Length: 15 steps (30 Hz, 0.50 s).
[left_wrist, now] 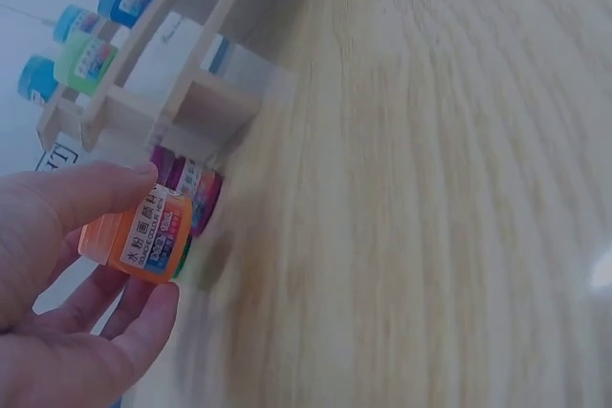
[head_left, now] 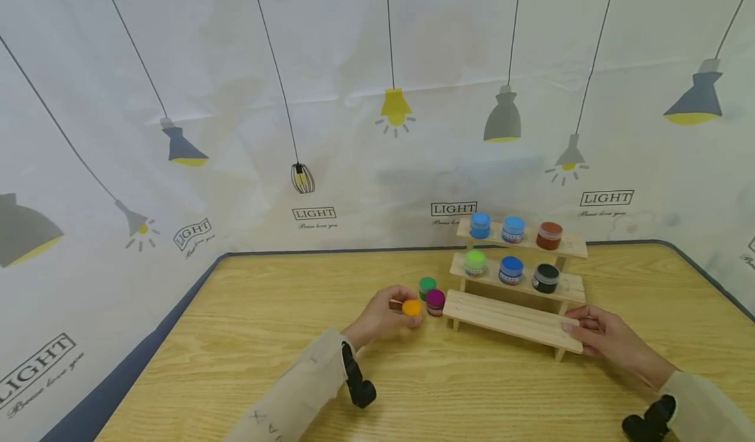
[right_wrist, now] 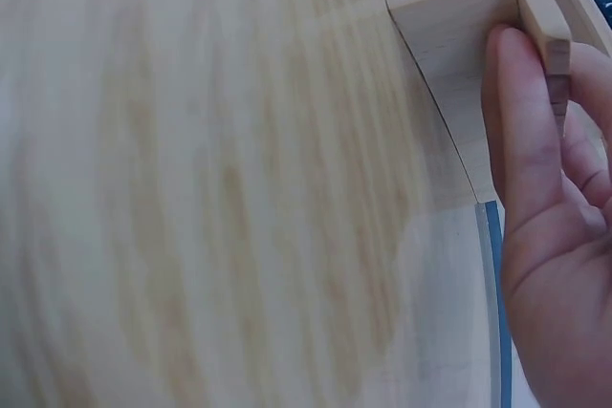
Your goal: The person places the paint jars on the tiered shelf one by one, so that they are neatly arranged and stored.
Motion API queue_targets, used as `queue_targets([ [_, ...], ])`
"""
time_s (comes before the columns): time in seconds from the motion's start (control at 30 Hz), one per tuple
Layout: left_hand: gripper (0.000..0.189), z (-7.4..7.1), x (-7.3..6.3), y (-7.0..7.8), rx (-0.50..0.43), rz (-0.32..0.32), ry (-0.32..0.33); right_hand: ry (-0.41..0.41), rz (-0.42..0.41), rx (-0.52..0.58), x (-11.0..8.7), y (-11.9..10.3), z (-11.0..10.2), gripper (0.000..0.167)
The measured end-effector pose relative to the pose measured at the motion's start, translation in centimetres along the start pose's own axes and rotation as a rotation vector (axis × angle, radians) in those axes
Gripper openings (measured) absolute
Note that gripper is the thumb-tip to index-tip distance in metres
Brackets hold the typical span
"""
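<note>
My left hand [head_left: 383,314] holds an orange gouache paint jar [left_wrist: 153,236] between thumb and fingers, just above the table. Right beside it stand a purple paint jar [head_left: 435,302] and a green paint jar [head_left: 427,287]. A three-step wooden display stand [head_left: 507,317] is to the right of these jars. My right hand [head_left: 613,340] grips the right end of its lowest step, as the right wrist view also shows. Light green [head_left: 474,263], blue [head_left: 510,270] and black [head_left: 546,278] jars sit on the middle step. Two light blue jars [head_left: 513,229] and a brown-red jar [head_left: 549,235] occupy the top step.
The wooden table [head_left: 248,337] runs back to a pale wall cloth [head_left: 354,140] printed with lamps. A dark blue band edges the cloth along the table's back and sides. The stand's top step is close to that cloth.
</note>
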<state>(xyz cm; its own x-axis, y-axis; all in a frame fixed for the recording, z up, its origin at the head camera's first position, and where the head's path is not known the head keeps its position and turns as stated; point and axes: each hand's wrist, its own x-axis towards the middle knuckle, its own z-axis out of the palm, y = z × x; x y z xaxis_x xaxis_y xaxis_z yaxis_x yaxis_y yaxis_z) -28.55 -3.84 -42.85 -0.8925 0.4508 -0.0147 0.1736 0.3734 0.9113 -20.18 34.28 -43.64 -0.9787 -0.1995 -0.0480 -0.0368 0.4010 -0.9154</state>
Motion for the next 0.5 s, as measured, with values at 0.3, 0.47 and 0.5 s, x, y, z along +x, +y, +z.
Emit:
queue_targets([
  [0.3, 0.032, 1.0, -0.7, 2.0, 0.02, 0.098, -0.049, -0.007, 0.0, 0.015, 0.0, 0.1, 0.2, 0.043],
  [0.47, 0.033, 1.7, -0.9, 3.1, 0.003, 0.111, -0.045, -0.006, -0.002, 0.014, 0.1, 0.1, 0.2, 0.043],
  [0.5, 0.032, 1.9, -0.9, 3.3, -0.008, 0.117, -0.043, -0.004, 0.003, 0.015, 0.1, 0.1, 0.2, 0.044],
])
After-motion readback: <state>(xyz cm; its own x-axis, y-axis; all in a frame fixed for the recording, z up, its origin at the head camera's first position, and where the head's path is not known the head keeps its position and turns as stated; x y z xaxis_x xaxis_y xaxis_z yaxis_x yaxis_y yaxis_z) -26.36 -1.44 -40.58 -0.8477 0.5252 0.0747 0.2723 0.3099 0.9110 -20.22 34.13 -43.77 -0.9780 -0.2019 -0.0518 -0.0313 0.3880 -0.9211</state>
